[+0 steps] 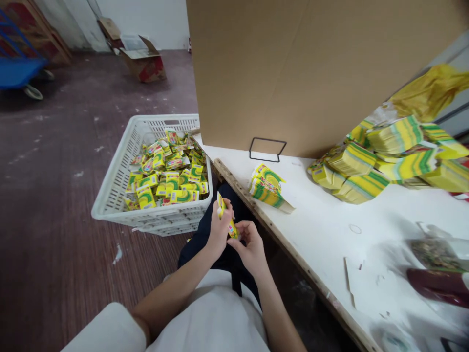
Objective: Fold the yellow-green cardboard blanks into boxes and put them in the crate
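Note:
Over my lap, my left hand [220, 227] is closed around a small yellow carton [232, 228] with green and red print. Thumb and fingers of my right hand [249, 244] pinch the carton's lower end. On the white table [315, 234], just right of my hands, lies a small stack of flat yellow-green cartons [269, 188]. To the left of my knees, a white plastic crate [117, 171] holds a heap of similar small cartons [172, 181], lying in all directions.
Bundles of flat cartons [359, 171] are piled at the table's right back. A large cardboard sheet [293, 73] stands along the back, behind a black wire frame [266, 150]. A dark red object [436, 286] lies far right. An open cardboard box [146, 63] and blue trolley [22, 71] stand on the floor.

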`<state>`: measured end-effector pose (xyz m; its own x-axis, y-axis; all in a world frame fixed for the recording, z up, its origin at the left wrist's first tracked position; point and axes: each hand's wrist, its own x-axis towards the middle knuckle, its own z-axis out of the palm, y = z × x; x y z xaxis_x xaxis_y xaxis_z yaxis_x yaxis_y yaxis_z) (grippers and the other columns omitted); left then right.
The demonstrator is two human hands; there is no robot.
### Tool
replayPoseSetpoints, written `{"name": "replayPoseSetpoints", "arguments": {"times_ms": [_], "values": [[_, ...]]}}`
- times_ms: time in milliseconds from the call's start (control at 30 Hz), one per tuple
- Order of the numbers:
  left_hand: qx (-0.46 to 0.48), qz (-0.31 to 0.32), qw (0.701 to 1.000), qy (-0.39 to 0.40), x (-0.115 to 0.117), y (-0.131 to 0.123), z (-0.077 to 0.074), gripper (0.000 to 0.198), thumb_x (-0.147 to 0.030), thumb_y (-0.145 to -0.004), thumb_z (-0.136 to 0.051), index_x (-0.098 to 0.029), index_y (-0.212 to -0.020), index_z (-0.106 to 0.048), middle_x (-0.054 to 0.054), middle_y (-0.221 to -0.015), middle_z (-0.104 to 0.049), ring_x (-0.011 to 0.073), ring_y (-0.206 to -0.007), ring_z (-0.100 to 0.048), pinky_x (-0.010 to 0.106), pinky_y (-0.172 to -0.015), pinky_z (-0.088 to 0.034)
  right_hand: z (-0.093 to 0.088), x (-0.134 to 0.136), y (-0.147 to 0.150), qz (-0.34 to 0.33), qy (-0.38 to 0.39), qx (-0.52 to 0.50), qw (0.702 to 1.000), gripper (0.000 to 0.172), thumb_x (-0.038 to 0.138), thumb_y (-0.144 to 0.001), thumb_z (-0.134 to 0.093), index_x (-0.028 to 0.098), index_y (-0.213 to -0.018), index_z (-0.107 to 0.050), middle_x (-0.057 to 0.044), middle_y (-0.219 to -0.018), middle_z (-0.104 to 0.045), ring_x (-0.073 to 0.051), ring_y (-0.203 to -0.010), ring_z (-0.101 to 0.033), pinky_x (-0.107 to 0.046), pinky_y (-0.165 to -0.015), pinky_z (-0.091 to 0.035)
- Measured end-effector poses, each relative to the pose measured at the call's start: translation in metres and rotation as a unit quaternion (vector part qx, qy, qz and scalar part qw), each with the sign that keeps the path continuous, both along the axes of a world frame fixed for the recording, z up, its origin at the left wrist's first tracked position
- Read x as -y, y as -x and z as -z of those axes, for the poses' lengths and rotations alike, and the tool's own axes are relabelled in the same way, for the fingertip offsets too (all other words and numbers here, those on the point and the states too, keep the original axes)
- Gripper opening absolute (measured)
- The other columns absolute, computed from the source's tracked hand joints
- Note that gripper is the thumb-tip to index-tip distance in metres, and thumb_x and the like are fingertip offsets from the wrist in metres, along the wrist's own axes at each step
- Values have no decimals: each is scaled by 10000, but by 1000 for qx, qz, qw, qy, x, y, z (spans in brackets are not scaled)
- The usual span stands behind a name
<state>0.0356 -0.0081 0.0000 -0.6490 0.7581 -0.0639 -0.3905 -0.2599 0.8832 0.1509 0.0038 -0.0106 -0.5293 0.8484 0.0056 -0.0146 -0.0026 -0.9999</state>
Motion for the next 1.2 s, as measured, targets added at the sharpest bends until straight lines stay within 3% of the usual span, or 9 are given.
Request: {"name": "replayPoseSetpoints", "arguments": {"times_ms": [100, 200, 400, 533, 700, 833, 933, 1067, 1200], "values": [[-79, 22, 997, -16, 2, -3, 4, 435, -531, -784, -692, -219, -1055, -553, -14, -827, -529, 121, -674, -486, 246, -612, -427, 1, -4, -4, 25, 14, -4, 1000, 296, 313, -735, -812, 229, -952, -628, -7, -843, -676, -166, -760, -619, -293, -686, -482], [-93, 30, 995, -13, 3, -5, 1, 411, -518, -775, -714, -222, -1009, -552, -34, -784, -497, 108, -630, -451, 232, -571, -397, 1, -3, -6, 27, 43, -32, 998, 293, 338, -723, -826, 226, -920, -640, -5, -821, -691, -169, -761, -641, -298, -702, -502], [-29, 55, 998, -26, 6, -14, 4, 656, -761, -803, -574, -198, -1137, -616, 41, -921, -622, 161, -776, -575, 277, -697, -486, -4, -7, -12, 57, 104, -92, 989, 307, 371, -700, -845, 220, -893, -660, -3, -825, -714, -159, -735, -642, -291, -686, -508], [-17, 68, 997, 40, 8, -19, 11, 491, -630, -870, -615, -183, -1062, -679, 49, -955, -697, 177, -849, -630, 285, -775, -504, -8, -9, -16, 56, 157, -121, 979, 369, 399, -640, -879, 227, -848, -628, 2, -795, -717, -166, -706, -647, -303, -677, -523], [-27, 40, 997, 57, 8, -19, 13, 456, -583, -877, -637, -175, -1066, -712, 51, -938, -735, 175, -822, -656, 277, -744, -516, -10, -4, -16, 58, 187, -144, 970, 402, 397, -594, -907, 231, -806, -609, 16, -767, -707, -156, -672, -638, -291, -657, -518], [-35, 48, 998, 29, 11, -18, 11, 501, -611, -911, -565, -163, -1087, -705, 73, -967, -737, 189, -853, -663, 306, -795, -524, -9, -4, -14, 62, 194, -162, 966, 397, 376, -579, -924, 227, -783, -617, 27, -741, -697, -142, -654, -622, -274, -647, -503], [-65, 70, 995, 18, 14, -17, 5, 527, -600, -864, -644, -174, -1171, -678, 80, -1034, -733, 210, -944, -662, 319, -867, -514, -8, -6, -13, 69, 196, -158, 965, 404, 355, -568, -931, 226, -785, -616, 34, -734, -690, -137, -652, -617, -266, -646, -498], [-86, 46, 993, 72, 14, -16, 1, 430, -581, -832, -684, -164, -932, -714, 37, -839, -714, 167, -750, -616, 269, -700, -488, -5, -7, -13, 73, 189, -143, 969, 395, 384, -602, -909, 223, -754, -581, 25, -742, -691, -144, -648, -616, -287, -658, -514], [5, 76, 995, 61, 9, -14, 4, 396, -549, -789, -739, -157, -782, -689, 2, -697, -647, 136, -643, -556, 249, -628, -459, 0, -9, -14, 93, 192, -129, 968, 409, 415, -610, -901, 220, -717, -558, 17, -742, -697, -154, -644, -624, -307, -662, -533]]}}
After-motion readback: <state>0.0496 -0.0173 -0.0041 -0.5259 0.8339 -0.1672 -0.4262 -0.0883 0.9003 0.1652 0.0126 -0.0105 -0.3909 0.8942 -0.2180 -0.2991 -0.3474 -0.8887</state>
